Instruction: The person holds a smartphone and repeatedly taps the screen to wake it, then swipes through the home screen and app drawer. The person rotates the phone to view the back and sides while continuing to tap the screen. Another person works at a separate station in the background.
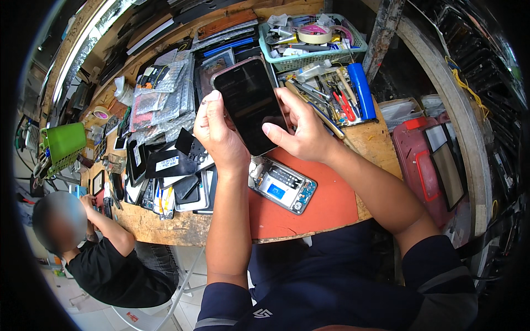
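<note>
Smartphone (251, 96), its screen dark, is held up over the bench between the person's two hands: the left hand (222, 132) grasps one long edge, the right hand (302, 126) the other. From where I stand, I can't quite tell whether the right thumb touches the glass. Just below lies an opened phone (287, 186), innards showing, on a red mat (334, 196). Farther out are red-handled pliers (344, 107), a blue cylinder (360, 91) and a crammed basket (312, 62).

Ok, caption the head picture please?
Left hand and right hand hold a dark phone; an opened phone lies on a mat.
</note>
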{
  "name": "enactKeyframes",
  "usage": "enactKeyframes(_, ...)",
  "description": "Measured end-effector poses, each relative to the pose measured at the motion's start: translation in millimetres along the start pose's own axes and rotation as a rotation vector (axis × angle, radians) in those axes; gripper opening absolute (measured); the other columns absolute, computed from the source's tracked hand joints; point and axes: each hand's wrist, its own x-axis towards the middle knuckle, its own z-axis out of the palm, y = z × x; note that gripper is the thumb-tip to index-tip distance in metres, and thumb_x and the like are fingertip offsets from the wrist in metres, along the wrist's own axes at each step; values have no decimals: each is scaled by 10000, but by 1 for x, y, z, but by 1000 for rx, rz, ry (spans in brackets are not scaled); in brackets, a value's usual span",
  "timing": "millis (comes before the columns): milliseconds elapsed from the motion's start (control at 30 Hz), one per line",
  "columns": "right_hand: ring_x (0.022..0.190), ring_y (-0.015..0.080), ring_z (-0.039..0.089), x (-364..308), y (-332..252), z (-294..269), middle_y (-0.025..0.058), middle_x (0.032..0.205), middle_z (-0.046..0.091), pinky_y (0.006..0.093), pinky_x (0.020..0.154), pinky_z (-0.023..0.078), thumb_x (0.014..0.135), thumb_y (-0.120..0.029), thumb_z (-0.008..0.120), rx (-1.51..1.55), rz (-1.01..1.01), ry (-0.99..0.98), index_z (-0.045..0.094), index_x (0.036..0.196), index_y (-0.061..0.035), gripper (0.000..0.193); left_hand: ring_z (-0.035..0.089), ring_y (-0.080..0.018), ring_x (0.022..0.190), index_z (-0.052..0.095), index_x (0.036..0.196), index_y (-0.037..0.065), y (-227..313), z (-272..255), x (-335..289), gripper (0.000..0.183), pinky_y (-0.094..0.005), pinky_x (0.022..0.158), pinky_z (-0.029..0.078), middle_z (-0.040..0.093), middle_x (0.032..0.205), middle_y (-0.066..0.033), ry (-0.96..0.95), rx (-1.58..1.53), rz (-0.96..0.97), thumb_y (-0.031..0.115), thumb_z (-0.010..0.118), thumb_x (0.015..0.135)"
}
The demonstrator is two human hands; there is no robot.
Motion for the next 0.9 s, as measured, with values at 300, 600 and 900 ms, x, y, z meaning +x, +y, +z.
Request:
enactKeyframes(300,1291,239,517,-1,-2,0,205,1413,497,368,1100,426,840,-59,722,-102,-126,-66,249,1531,93,851,569,-33,785,671,955,22,0,-2,2,184,-195,732,460,648,887,15,0,6,22,134,561,1053)
enactKeyframes(600,1411,342,424,-4,-7,9,288,1491,413,407,1180,338,795,-173,819,-307,-156,28,184,1546,127,1028,538,-19,768,673,971,17,-4,-4,1,168,-185,709,435,623,865,29,1,15,14,130,574,1045)
enactKeyframes(900,1380,302,459,-3,-6,7,248,1470,450,393,1166,359,825,-122,774,-225,-152,13,217,1543,116,939,559,-29,782,653,942,31,-1,1,-1,181,-194,727,452,629,874,22,-9,3,7,144,567,1053)
